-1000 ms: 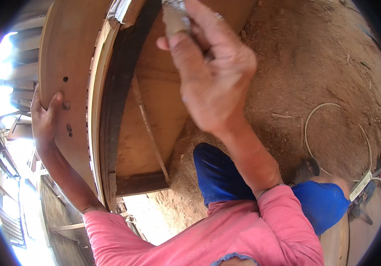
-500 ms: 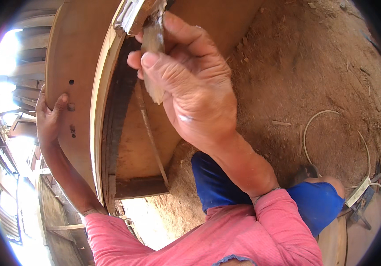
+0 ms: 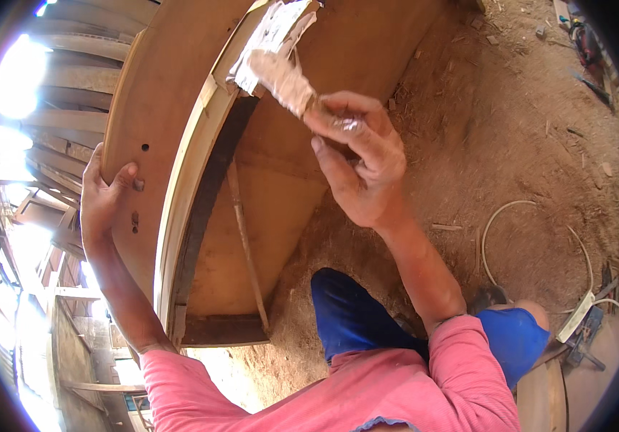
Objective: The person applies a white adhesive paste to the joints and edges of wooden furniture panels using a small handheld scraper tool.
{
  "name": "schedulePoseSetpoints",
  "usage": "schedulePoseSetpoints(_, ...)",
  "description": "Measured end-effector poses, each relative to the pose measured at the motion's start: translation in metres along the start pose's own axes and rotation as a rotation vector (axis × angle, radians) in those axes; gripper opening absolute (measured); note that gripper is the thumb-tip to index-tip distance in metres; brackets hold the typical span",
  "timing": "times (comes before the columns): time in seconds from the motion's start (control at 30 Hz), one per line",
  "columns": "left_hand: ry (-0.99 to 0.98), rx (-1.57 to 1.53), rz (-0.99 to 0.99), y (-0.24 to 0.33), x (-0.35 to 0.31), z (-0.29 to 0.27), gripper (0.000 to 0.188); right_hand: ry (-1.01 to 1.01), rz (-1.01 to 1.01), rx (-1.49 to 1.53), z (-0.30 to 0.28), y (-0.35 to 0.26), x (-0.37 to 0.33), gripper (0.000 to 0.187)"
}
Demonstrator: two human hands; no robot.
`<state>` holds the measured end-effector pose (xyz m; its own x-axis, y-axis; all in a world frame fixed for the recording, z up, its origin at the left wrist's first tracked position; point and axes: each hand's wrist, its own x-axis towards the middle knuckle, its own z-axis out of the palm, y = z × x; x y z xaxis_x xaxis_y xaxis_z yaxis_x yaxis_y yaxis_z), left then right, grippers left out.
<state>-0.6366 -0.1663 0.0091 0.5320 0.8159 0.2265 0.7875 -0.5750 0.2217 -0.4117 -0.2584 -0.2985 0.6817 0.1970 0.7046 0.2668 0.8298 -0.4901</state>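
My right hand (image 3: 364,155) pinches a thin, flat strip (image 3: 280,75) that looks like a scrap of wood, its far part pale as if coated. The strip's tip lies over a ragged white, paste-like mass (image 3: 270,36) on the upper end of a wooden edge piece (image 3: 180,194). Whether the tip presses into that mass I cannot tell. My left hand (image 3: 104,198) grips the outer edge of a large brown wooden panel (image 3: 172,79), thumb on its face and fingers wrapped behind. Two holes and a dark slot show in the panel near that hand.
Beneath the edge piece, a thin stick (image 3: 244,245) leans inside the wooden structure. On the sandy floor (image 3: 482,129) lie wood chips, a looped pale cable (image 3: 493,223) and a power strip (image 3: 576,317). My knees, in blue cloth (image 3: 367,317), are close below.
My right hand has moved right and slightly down, turning the strip so its tip points up-left over the white mass. More of that mass shows. My left hand keeps its hold on the panel.
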Motion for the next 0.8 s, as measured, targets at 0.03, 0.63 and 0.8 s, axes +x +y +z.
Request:
schedulePoseSetpoints(0.03, -0.006, 0.007, 0.002, -0.002, -0.001, -0.003, 0.055, 0.029, 0.036, 0.077, 0.003, -0.002, -0.003, 0.040)
schedulePoseSetpoints(0.63, 0.001, -0.011, 0.025, 0.004, 0.000, 0.002, 0.056, -0.002, 0.098, 0.075, -0.017, -0.007, -0.017, 0.043)
schedulePoseSetpoints(0.8, 0.010, 0.076, -0.024, 0.006, 0.001, 0.006, 0.066, 0.267, 0.491, 0.274, -0.018, -0.003, -0.014, 0.032)
